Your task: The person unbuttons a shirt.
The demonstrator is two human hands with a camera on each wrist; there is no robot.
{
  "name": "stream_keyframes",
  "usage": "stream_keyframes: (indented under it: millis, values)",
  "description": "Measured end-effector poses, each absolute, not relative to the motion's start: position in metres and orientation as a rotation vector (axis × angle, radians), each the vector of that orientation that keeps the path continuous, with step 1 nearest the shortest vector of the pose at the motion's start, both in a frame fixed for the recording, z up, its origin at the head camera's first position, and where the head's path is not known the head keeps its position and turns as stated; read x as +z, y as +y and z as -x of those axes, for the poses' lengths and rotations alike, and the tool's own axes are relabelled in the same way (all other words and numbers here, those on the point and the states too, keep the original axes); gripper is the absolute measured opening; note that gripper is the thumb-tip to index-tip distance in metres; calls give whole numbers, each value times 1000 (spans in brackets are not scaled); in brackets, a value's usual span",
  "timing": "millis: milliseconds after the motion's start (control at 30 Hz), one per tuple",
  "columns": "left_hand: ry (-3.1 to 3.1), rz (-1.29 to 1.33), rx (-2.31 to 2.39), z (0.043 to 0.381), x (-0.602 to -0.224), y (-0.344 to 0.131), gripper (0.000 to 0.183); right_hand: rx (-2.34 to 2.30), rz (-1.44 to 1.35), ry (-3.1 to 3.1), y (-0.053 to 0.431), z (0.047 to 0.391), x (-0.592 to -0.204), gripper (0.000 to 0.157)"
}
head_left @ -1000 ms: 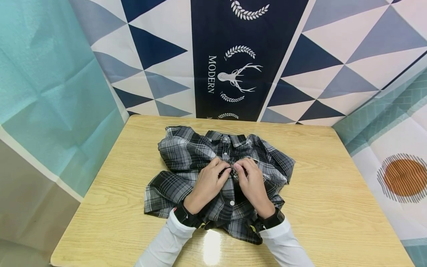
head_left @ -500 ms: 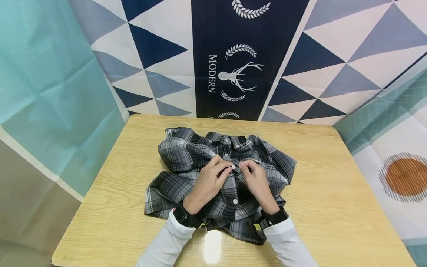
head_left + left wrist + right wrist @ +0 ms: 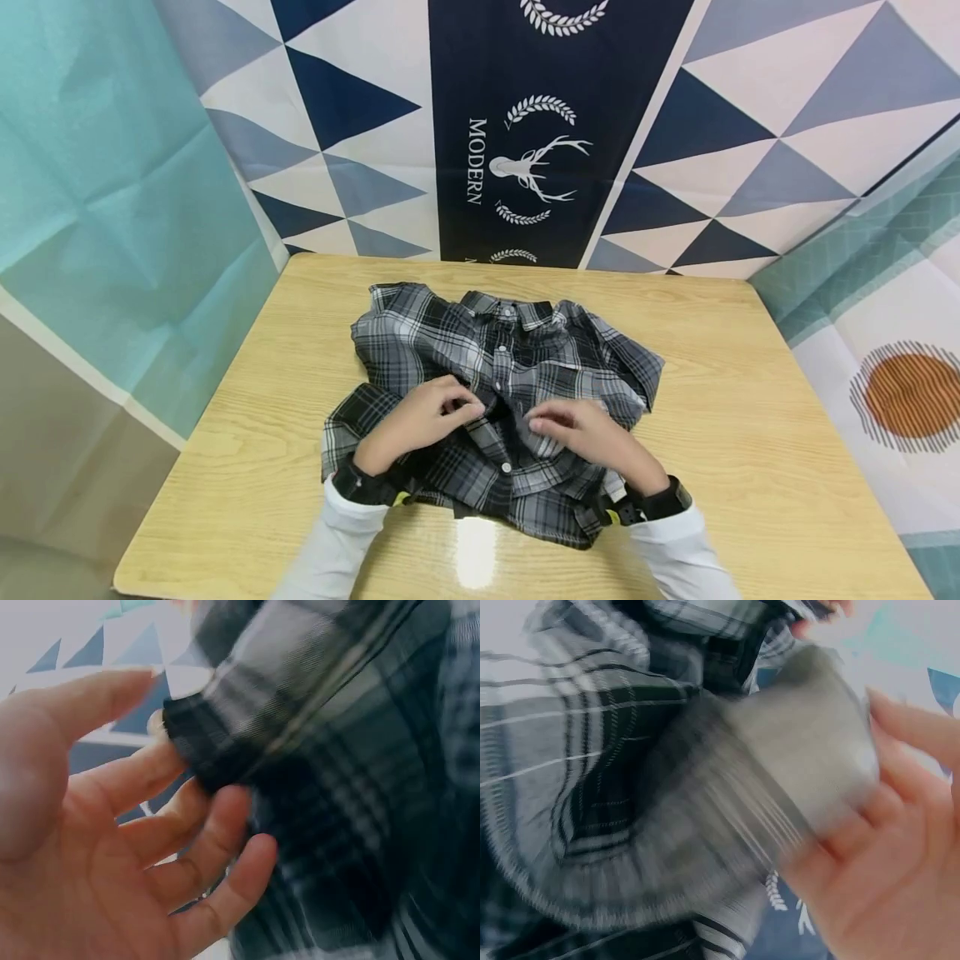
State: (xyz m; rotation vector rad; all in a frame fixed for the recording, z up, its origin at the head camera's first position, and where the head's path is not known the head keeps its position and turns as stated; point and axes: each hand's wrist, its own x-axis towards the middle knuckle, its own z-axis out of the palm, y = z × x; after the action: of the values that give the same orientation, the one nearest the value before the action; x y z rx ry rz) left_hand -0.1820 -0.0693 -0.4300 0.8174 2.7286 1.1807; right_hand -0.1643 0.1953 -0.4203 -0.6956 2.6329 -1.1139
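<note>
A grey-and-black plaid button-up shirt (image 3: pixel 427 333) lies on the wooden table, collar at the far side. Its front gapes between the hands, with one white button (image 3: pixel 506 468) showing below the gap. My left hand (image 3: pixel 423 421) is at the left front edge; in the left wrist view its thumb stands apart from the cloth and its fingers touch the edge beside a small button (image 3: pixel 156 722). My right hand (image 3: pixel 588 429) pinches the opposite front edge, a lifted flap (image 3: pixel 802 742) that is blurred in the right wrist view. The fingertips behind that flap are hidden.
The light wooden table (image 3: pixel 750 450) extends on both sides of the shirt. A patterned cloth backdrop (image 3: pixel 517 133) hangs behind it, with more hangings at left and right. Both wrists wear black straps (image 3: pixel 660 500).
Both hands have moved apart and nearer the body from the shirt's middle, where they were close together at a button. The front edges have parted between them.
</note>
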Motion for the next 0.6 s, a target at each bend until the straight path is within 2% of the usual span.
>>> stream_keyframes:
  millis: [100, 233, 333, 400, 533, 600]
  values:
    - [2742, -687, 1184, 190, -439, -92, 26, -1177, 675, 2457, 207, 164, -426, 32]
    - [2832, -355, 1128, 207, -449, -129, 27, -1315, 343, 2528, 234, 174, -428, 33]
    - [2732, -83, 1152, 221, -457, -155, 37, -1123, 49, 2655, 262, 185, -428, 35]
    - [2592, 35, 1204, 229, -462, -168, 51, -914, -38, 2657, 280, 190, -430, 43]
    - [2285, 79, 1326, 241, -473, -183, 36, -768, -38, 2469, 305, 197, -441, 58]
    - [2196, 24, 1347, 246, -478, -186, 33, -873, 4, 2369, 312, 201, -450, 56]
